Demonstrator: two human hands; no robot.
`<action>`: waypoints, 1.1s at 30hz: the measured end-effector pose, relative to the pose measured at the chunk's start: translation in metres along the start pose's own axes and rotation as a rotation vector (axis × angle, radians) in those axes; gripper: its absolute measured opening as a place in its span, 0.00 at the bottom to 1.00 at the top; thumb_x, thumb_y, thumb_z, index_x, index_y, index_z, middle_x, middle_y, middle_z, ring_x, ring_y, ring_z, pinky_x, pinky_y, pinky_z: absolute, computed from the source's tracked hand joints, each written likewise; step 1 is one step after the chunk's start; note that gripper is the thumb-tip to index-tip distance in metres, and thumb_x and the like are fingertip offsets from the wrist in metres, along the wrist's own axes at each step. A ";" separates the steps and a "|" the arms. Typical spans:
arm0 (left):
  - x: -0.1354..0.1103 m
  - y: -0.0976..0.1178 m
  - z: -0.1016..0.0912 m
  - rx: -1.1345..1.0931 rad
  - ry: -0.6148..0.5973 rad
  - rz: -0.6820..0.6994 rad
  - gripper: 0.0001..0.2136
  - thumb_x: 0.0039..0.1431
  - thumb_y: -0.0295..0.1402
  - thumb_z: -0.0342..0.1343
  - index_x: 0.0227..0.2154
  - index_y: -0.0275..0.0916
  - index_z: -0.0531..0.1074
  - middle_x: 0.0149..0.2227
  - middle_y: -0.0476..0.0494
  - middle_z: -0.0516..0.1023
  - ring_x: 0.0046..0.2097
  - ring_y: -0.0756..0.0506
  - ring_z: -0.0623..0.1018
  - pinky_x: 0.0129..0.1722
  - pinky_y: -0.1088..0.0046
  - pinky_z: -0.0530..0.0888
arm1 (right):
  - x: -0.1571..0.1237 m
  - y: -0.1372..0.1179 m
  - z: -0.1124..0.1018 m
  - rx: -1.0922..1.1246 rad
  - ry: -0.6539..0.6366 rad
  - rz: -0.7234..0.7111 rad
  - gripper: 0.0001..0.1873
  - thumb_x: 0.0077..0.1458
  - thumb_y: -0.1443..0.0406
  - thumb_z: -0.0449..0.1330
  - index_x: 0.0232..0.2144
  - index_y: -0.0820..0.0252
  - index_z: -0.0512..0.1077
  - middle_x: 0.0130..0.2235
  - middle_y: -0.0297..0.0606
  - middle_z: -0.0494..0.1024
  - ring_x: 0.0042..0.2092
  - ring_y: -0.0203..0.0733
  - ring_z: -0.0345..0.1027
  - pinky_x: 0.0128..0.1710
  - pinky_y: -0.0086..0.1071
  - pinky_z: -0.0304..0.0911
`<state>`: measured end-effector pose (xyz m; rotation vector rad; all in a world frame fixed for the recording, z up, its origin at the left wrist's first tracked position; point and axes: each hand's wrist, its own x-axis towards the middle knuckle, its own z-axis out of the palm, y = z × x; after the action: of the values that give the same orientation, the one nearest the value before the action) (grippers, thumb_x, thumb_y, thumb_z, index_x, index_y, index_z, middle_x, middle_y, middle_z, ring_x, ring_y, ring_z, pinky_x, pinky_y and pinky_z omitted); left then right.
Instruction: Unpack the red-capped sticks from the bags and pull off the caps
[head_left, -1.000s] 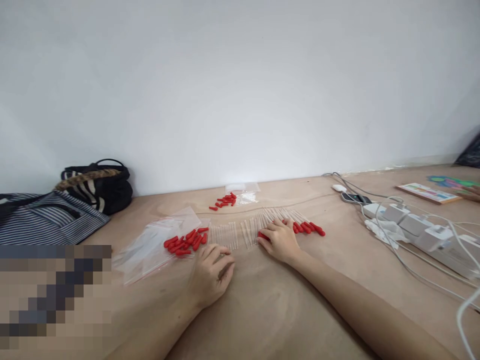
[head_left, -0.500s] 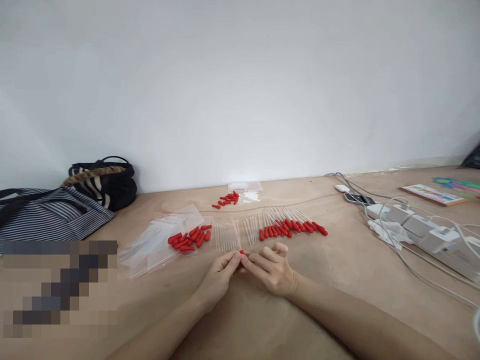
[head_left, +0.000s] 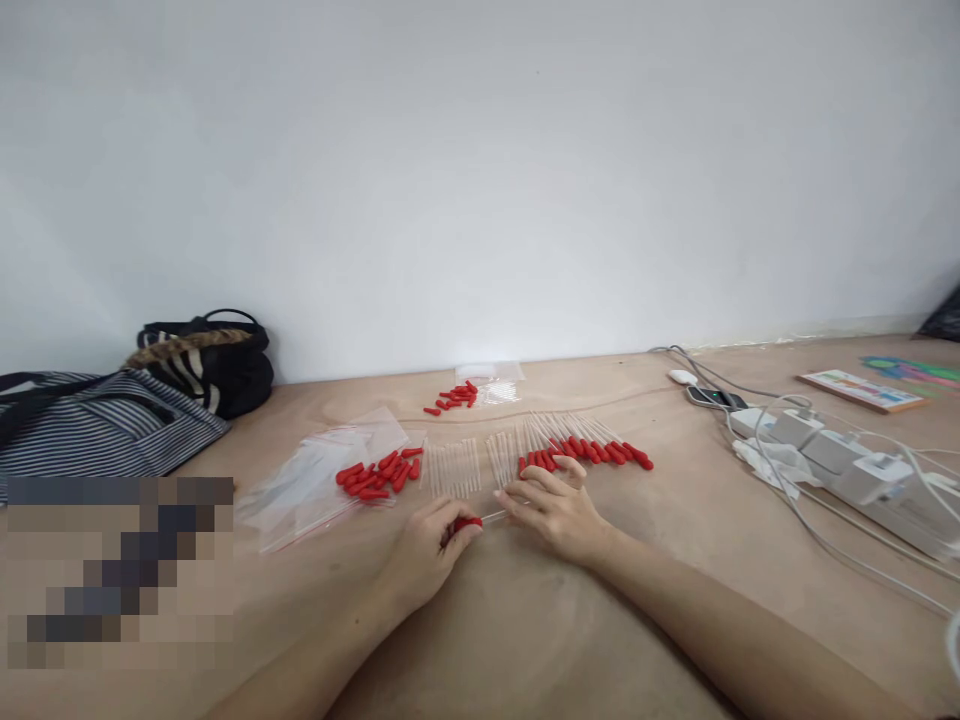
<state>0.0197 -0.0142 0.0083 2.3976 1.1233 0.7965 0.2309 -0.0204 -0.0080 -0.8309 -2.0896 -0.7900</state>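
Observation:
My left hand [head_left: 435, 540] is closed round a red rubber bulb [head_left: 469, 523] with its thumb and fingers. A thin, pale dropper tube [head_left: 492, 516] runs from that bulb toward my right hand [head_left: 551, 512], whose fingers close on its far end; the exact contact is hidden. Behind my hands lies a row of loose thin tubes [head_left: 452, 470], with a second short row [head_left: 504, 457] beside it. Droppers with red bulbs [head_left: 596, 450] are fanned out to the right, partly behind my right fingers. Loose red bulbs [head_left: 379, 475] are heaped at the left.
Clear plastic bags [head_left: 307, 490] lie at the left. Farther back are small red bulbs [head_left: 457, 395] and a clear packet [head_left: 499, 385]. A striped bag [head_left: 142, 420] and a black bag [head_left: 232, 365] stand left. Chargers on a power strip [head_left: 862, 475] with cables sit right.
My hands have moved apart from a fingertip pinch. The bulb now shows sideways in my left hand, with the tube visible between my hands. My right hand has shifted slightly away and its fingers have spread.

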 end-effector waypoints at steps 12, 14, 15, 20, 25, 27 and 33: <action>-0.008 -0.003 -0.009 0.120 0.013 0.174 0.11 0.60 0.32 0.45 0.25 0.39 0.68 0.26 0.48 0.71 0.27 0.50 0.71 0.27 0.76 0.66 | 0.001 -0.013 -0.001 0.060 -0.020 0.004 0.09 0.56 0.66 0.53 0.24 0.58 0.68 0.19 0.26 0.67 0.31 0.31 0.59 0.49 0.40 0.38; -0.008 -0.001 -0.010 0.149 0.028 0.198 0.12 0.61 0.33 0.44 0.25 0.39 0.68 0.25 0.48 0.70 0.27 0.50 0.71 0.27 0.76 0.66 | 0.005 -0.016 -0.002 0.067 -0.021 0.027 0.11 0.57 0.66 0.52 0.24 0.58 0.68 0.19 0.26 0.67 0.31 0.31 0.59 0.48 0.39 0.39; -0.007 0.000 -0.011 0.163 0.036 0.219 0.13 0.61 0.34 0.43 0.25 0.39 0.68 0.25 0.48 0.70 0.27 0.50 0.71 0.27 0.76 0.66 | 0.007 -0.016 -0.002 0.071 -0.024 0.036 0.11 0.57 0.66 0.51 0.23 0.58 0.68 0.19 0.26 0.67 0.31 0.31 0.59 0.48 0.38 0.39; -0.002 -0.015 -0.035 0.280 0.168 0.278 0.14 0.61 0.34 0.41 0.25 0.40 0.70 0.26 0.47 0.72 0.29 0.49 0.73 0.30 0.76 0.69 | 0.004 -0.006 -0.008 0.116 -0.020 0.102 0.11 0.56 0.67 0.51 0.23 0.59 0.69 0.19 0.28 0.68 0.31 0.33 0.60 0.46 0.37 0.40; 0.003 -0.059 -0.075 0.424 0.443 -0.012 0.13 0.56 0.39 0.45 0.27 0.39 0.71 0.28 0.45 0.74 0.31 0.47 0.74 0.31 0.73 0.70 | -0.001 0.011 -0.010 0.124 -0.005 0.500 0.12 0.57 0.64 0.51 0.26 0.56 0.73 0.24 0.31 0.73 0.32 0.35 0.59 0.40 0.37 0.41; 0.003 -0.072 -0.080 0.454 0.460 -0.085 0.13 0.54 0.38 0.45 0.29 0.38 0.72 0.30 0.44 0.75 0.31 0.46 0.75 0.32 0.73 0.71 | 0.003 0.011 -0.004 0.102 -0.074 0.601 0.12 0.55 0.64 0.52 0.25 0.55 0.74 0.25 0.32 0.73 0.32 0.36 0.60 0.38 0.36 0.41; 0.001 -0.086 -0.074 0.550 0.450 -0.175 0.13 0.50 0.35 0.44 0.31 0.37 0.73 0.30 0.42 0.76 0.28 0.46 0.75 0.31 0.72 0.71 | 0.037 -0.003 0.026 0.025 -0.436 0.763 0.11 0.54 0.65 0.51 0.26 0.57 0.73 0.28 0.36 0.76 0.36 0.41 0.63 0.36 0.36 0.40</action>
<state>-0.0758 0.0461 0.0193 2.5488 1.9143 1.1162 0.1990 0.0079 0.0069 -1.7543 -1.8745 -0.1711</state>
